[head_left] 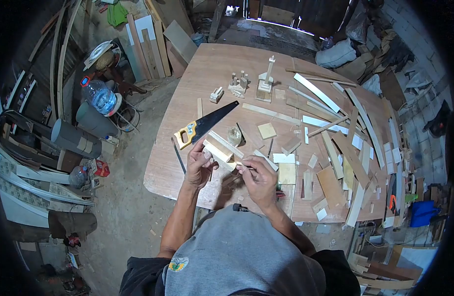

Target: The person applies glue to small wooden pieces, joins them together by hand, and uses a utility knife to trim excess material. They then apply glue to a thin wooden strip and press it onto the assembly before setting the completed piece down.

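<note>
Fingers of the left hand (198,166) are clamped on the near left end of a pale wooden piece (219,150), thumb against its edge. Fingers of the right hand (260,178) are drawn together in a pinch at its other end, where a small bright bit of wood shows beside the fingertips. The piece is long and narrow, built of joined strips with a recess along its face; it slants down from left to right between the two hands, over the near edge of a broad wooden desk (202,74).

Just past the left hand, a handsaw (207,122) with a yellow handle and dark blade lies aslant, its tip pointing away and to the right. Beyond the held piece stands a small clear jar (234,135), contents too blurred to tell, and right of it lies a square wooden tile (267,130).

Toward the far side of the desk are a wooden model tower (265,83), upright on a block-like base, a cluster of little wooden posts (238,85) to its left, and a small wooden block assembly (216,94) farther left. Many wooden strips (330,111), some white-faced, lie crisscrossed over the right side.
</note>
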A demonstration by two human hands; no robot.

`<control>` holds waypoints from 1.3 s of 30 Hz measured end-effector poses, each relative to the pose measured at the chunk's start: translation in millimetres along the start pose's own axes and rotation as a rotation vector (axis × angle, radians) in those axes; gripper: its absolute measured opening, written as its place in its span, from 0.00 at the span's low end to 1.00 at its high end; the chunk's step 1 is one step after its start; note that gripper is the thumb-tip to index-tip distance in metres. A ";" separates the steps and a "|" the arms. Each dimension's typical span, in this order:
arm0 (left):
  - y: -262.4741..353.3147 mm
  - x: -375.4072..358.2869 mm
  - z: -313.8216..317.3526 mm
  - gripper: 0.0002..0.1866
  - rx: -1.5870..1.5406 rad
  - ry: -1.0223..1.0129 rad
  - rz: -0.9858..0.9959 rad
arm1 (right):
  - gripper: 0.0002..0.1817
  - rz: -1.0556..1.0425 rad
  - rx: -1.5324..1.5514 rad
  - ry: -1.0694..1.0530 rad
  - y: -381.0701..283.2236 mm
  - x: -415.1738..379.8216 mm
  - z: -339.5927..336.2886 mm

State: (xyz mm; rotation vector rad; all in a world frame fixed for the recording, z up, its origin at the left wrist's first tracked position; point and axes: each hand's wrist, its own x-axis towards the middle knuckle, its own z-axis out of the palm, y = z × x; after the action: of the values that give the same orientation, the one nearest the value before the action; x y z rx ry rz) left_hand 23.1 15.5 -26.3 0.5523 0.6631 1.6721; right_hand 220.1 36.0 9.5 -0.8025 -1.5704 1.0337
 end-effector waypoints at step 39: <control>1.8 -2.3 14.4 0.35 -0.027 -0.046 0.031 | 0.17 -0.395 -0.434 -0.015 -11.5 -8.4 2.6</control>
State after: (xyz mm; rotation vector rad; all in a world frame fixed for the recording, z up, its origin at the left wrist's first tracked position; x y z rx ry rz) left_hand 32.0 14.8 -14.6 0.5829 0.6001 1.6901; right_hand 219.7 23.3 16.6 -0.7264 -1.9021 0.4188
